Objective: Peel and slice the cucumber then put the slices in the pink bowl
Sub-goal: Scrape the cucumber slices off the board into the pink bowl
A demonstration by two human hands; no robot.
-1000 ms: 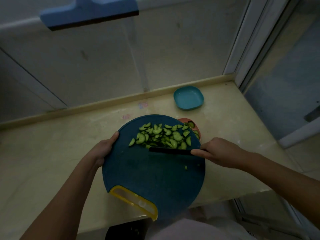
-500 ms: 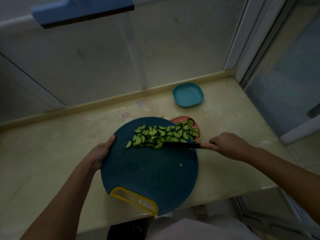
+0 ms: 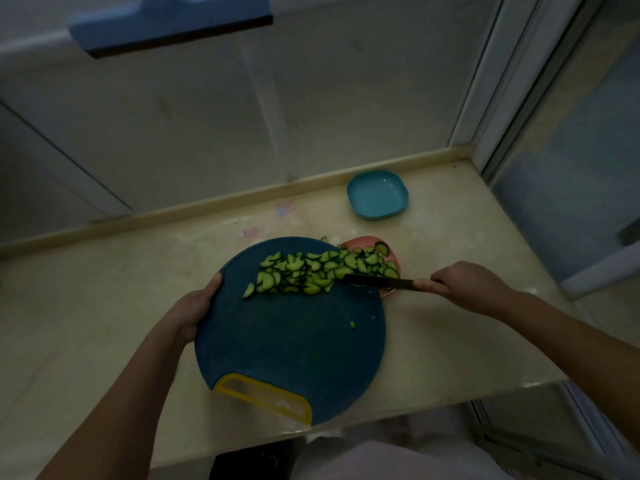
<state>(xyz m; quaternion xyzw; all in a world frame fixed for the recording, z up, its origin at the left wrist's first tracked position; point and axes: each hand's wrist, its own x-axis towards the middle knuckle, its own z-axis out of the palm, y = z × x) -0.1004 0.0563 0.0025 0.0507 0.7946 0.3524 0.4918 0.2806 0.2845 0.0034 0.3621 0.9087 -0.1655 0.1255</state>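
A round dark-blue cutting board (image 3: 287, 344) with a yellow handle is held over the counter, its far right edge above the pink bowl (image 3: 358, 242). My left hand (image 3: 192, 310) grips the board's left rim. A heap of half-moon cucumber slices (image 3: 298, 275) lies along the board's far edge, and several slices lie in the bowl. My right hand (image 3: 464, 287) holds a black knife (image 3: 377, 282), its blade lying across the board's right edge against the slices. One small green bit (image 3: 353, 324) sits alone on the board.
A light-blue square bowl (image 3: 377, 194) stands at the back right of the pale counter (image 3: 104, 306). A wall with a raised ledge runs along the back. The counter's right edge drops off beside a glass door frame.
The knife has swept right along the board, pushing slices over the far right edge into the pink bowl. More of the bowl shows now, with more slices in it.
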